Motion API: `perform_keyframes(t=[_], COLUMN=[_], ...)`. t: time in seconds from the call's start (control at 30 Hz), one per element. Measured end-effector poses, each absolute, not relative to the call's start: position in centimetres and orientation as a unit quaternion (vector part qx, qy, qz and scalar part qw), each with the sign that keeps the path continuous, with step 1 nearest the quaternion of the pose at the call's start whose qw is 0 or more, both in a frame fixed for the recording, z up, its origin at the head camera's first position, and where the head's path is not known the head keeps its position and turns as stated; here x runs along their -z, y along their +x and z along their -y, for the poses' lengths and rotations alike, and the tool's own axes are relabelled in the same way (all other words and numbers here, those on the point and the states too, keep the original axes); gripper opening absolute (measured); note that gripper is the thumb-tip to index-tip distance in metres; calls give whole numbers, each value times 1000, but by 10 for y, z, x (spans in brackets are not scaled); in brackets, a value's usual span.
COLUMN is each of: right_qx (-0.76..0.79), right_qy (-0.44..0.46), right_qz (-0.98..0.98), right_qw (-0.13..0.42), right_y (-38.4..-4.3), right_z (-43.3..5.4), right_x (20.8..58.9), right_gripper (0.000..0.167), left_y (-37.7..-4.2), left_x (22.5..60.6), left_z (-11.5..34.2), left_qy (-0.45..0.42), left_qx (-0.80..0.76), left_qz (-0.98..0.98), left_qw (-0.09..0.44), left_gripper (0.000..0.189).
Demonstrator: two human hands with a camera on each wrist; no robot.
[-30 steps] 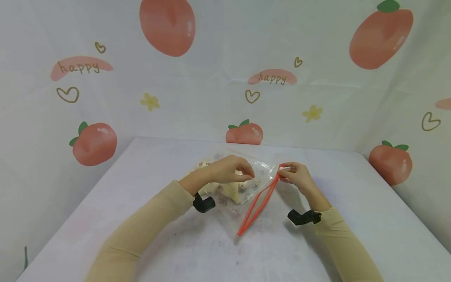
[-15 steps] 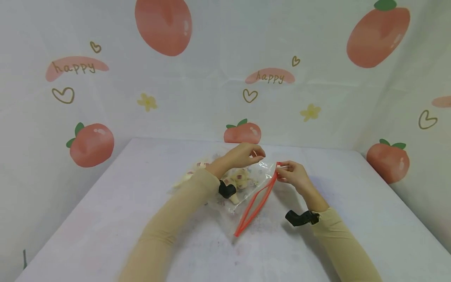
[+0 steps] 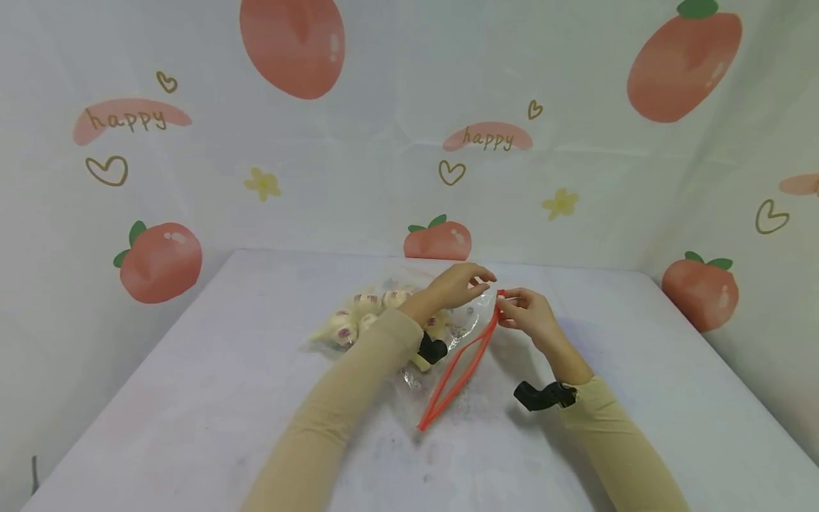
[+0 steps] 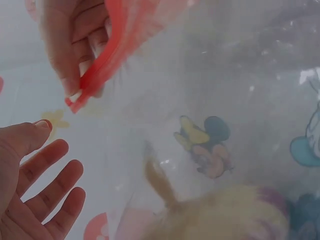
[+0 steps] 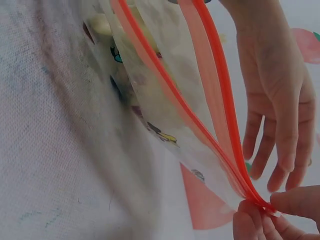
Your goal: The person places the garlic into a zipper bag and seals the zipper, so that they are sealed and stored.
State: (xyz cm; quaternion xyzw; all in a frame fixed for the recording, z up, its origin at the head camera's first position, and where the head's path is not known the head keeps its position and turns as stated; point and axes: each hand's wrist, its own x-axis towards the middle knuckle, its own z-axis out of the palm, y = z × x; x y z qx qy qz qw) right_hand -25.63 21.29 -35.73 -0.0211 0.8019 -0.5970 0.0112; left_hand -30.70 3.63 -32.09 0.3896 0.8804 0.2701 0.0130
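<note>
A clear zip bag (image 3: 392, 395) lies on the table with several garlic bulbs (image 3: 342, 328) inside. Its red zip edge (image 5: 222, 70) gapes in the middle, and the two strips meet at both ends. At the far corner my right hand (image 3: 534, 320) pinches the zip end, where a small pale piece shows. My left hand (image 3: 456, 286) hovers over the bag just left of that corner, fingers loosely extended and holding nothing. In the left wrist view, a gap separates the left fingers from the zip end. The left forearm hides part of the garlic.
A white cloth covers the table (image 3: 166, 398). Behind it hangs a backdrop (image 3: 358, 185) printed with red fruit, hearts and flowers. Black wrist mounts (image 3: 540, 397) sit on both arms.
My left hand has moved right and away from me, over the bag towards the zip corner, uncovering more garlic on the left. My right hand still pinches the corner.
</note>
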Motion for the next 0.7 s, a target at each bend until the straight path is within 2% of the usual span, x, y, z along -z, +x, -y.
perform_keyframes(t=[0.47, 0.7], right_qx=[593, 591], right_qy=[-18, -24], right_qz=[-805, -806], right_qw=[12, 7], right_y=[-254, -254], right_z=[-209, -206], right_x=[352, 351], right_gripper=[39, 39], left_y=[-303, -303], left_x=[332, 337], left_z=[-44, -46], left_qy=[364, 348], left_qx=[-273, -301], left_qz=[-890, -887], left_qw=[33, 22], left_gripper=[33, 25])
